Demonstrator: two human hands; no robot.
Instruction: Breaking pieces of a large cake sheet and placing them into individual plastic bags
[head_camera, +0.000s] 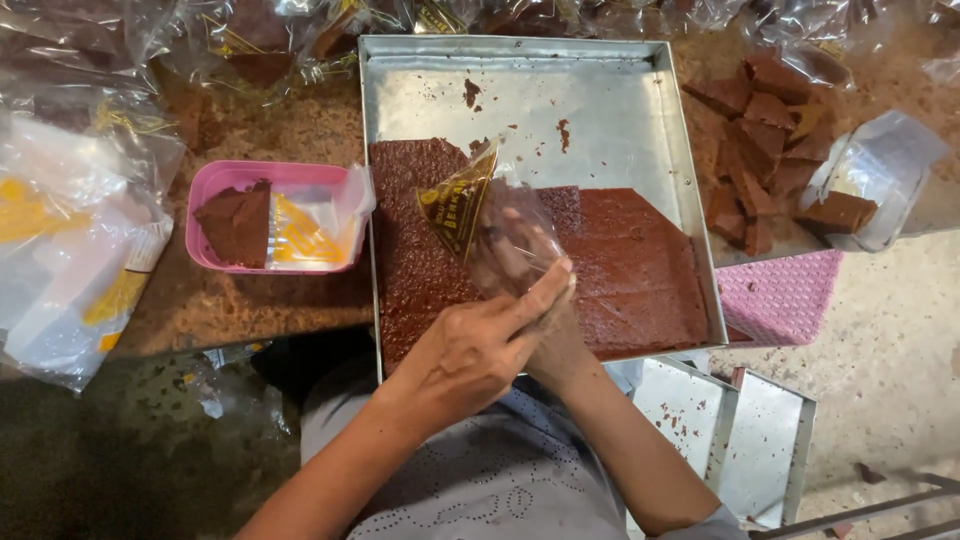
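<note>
A square metal tray (620, 110) lies in front of me with a flat sheet of dark red-brown sweet (640, 270) covering its near half. Above the sheet I hold a clear plastic bag (490, 225) with a yellow and black printed corner. My left hand (480, 345) grips the bag's mouth from the near side. My right hand (525, 260) is pushed inside the bag, its fingers showing through the plastic; whether it holds a piece I cannot tell.
A pink tub (225, 185) at the left holds a brown slab and a folded bag. Cut brown pieces (765, 150) are heaped at the right beside an open clear bag (880, 170). Piles of plastic bags (70, 250) lie left and along the back. Empty metal trays (720, 430) stand lower right.
</note>
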